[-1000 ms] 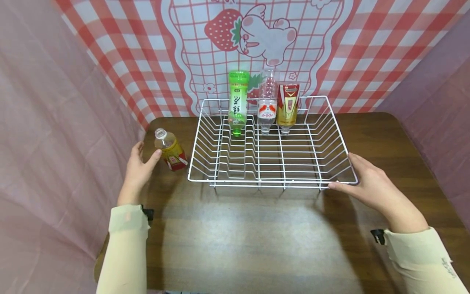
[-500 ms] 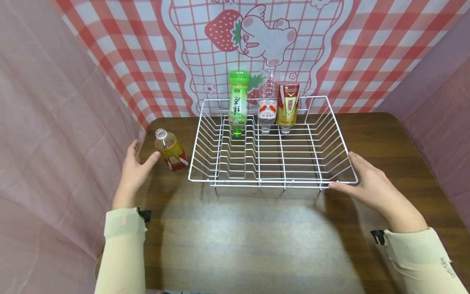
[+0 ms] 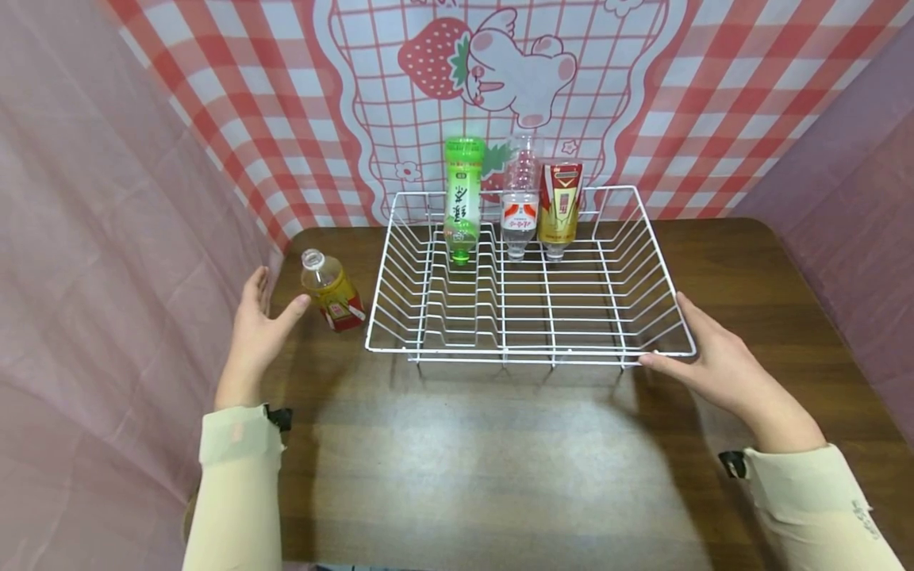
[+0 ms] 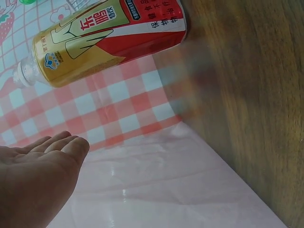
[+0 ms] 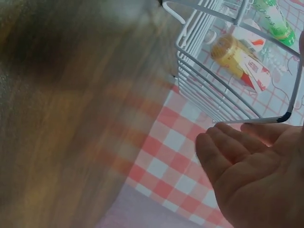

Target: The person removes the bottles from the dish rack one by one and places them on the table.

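A plastic drink bottle (image 3: pixel 334 292) with a red and yellow label stands upright on the table, left of a white wire dish rack (image 3: pixel 564 353). My left hand (image 3: pixel 259 329) is just left of that bottle, thumb spread from the fingers. In the left wrist view a gap shows between the fingers (image 4: pixel 71 145) and the bottle. At the rack's front right corner is my right hand (image 3: pixel 724 361), its thumb by the front rim and its extended fingers along the right side. Upside down at the rack's back stand a green bottle (image 3: pixel 464 190), a clear bottle (image 3: pixel 520 210) and a red-gold bottle (image 3: pixel 560 202).
The brown wooden table (image 3: pixel 457 460) extends in front of the rack. Behind it hangs a red-and-white checked cloth (image 3: pixel 236 111) with a strawberry print. A pink curtain (image 3: pixel 107 277) borders the left side, and another cloth (image 3: pixel 850 159) hangs at the right.
My left hand has drawn slightly left and back from the standing bottle. The right hand has barely shifted. The rack and bottles look almost the same.
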Demonstrator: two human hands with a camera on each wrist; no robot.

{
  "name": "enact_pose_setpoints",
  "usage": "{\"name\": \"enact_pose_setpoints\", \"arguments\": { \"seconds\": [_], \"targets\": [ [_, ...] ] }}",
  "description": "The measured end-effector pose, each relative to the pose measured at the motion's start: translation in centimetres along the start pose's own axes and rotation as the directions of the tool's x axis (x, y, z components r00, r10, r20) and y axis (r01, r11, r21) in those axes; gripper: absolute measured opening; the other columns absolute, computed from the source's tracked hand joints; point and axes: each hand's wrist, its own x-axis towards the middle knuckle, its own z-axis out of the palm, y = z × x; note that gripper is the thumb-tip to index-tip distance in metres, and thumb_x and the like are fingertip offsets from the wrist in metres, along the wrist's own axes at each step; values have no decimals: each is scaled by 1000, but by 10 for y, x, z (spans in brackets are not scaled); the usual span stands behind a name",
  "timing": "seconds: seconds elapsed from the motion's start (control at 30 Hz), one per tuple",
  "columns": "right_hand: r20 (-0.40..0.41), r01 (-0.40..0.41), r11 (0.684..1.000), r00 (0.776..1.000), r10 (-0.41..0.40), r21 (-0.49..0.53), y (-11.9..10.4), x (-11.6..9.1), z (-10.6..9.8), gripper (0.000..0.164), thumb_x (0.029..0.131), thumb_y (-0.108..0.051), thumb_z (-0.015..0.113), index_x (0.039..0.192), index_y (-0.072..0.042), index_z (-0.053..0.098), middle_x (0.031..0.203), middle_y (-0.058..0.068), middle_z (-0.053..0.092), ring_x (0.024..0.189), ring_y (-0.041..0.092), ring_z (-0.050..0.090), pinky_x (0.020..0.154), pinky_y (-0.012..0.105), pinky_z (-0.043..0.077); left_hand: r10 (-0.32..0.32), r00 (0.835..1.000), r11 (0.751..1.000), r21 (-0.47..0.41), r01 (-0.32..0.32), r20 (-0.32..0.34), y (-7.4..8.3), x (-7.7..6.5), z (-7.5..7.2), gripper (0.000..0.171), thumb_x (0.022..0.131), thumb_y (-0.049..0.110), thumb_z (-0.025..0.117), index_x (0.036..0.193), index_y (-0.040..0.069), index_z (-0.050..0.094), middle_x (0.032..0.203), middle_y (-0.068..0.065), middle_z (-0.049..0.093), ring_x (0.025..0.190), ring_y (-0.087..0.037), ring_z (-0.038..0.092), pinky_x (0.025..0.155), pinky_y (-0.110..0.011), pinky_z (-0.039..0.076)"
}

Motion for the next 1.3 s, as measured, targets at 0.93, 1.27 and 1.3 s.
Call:
{"name": "enact_pose_setpoints", "arguments": {
  "seconds": [0.93,1.27,1.3],
  "targets": [
    [-1,-25,1000,1000,25,1,0,1,1,115,81,-46,85,165,-15,12,152,33,36,127,58,42,95,73,36,91,994,989,107,-98,65,23,-16,-4,106,86,20,84,164,10,13,168,-7,15,151,-22,16,121,-36,12],
    [-5,-17,1000,1000,17,8,1,1,3,115,81,-45,86,165,-15,14,152,33,37,127,58,43,94,72,36,132,984,980,130,-148,123,32,-17,0,112,80,16,89,164,15,15,167,-5,18,151,-21,15,121,-40,13],
    [-6,-16,1000,1000,16,10,2,1,3,115,81,-45,86,165,-16,14,152,33,37,127,57,43,94,72,36,129,984,980,137,-146,126,33,-18,0,112,80,17,89,164,16,15,167,-5,18,151,-22,15,121,-43,13]
  ]
}}
